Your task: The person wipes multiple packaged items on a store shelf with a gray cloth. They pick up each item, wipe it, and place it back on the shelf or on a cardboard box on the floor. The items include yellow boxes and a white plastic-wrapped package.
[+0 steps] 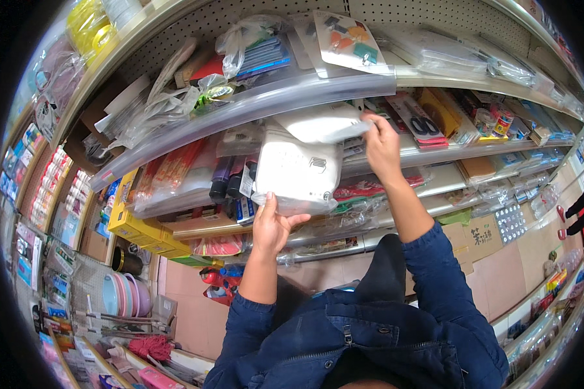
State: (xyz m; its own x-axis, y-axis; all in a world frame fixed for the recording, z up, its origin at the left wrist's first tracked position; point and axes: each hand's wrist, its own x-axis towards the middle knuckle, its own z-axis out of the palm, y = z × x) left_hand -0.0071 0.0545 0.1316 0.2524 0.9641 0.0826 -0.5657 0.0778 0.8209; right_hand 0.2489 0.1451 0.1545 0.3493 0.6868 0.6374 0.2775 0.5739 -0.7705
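A white packet in clear plastic film [297, 167] with dark printing lies across the front of the middle shelf. My left hand [272, 228] grips its near lower edge, the thumb on top and the other fingers partly hidden. Overlapping its far side is a second white packet [321, 124], tilted and partly under the upper shelf's clear edge strip [272, 99]. My right hand [382, 146] pinches the right corner of that second packet between thumb and fingers. Dark bottles [224, 185] stand just left of the first packet.
Scissors on a card [421, 121] lie right of my right hand. A yellow carton [126, 214] juts out at lower left. Nested pastel basins [126, 294] stand farther left. Flattened cardboard [484, 238] is on the floor at right, with another person's legs [576, 204] beyond.
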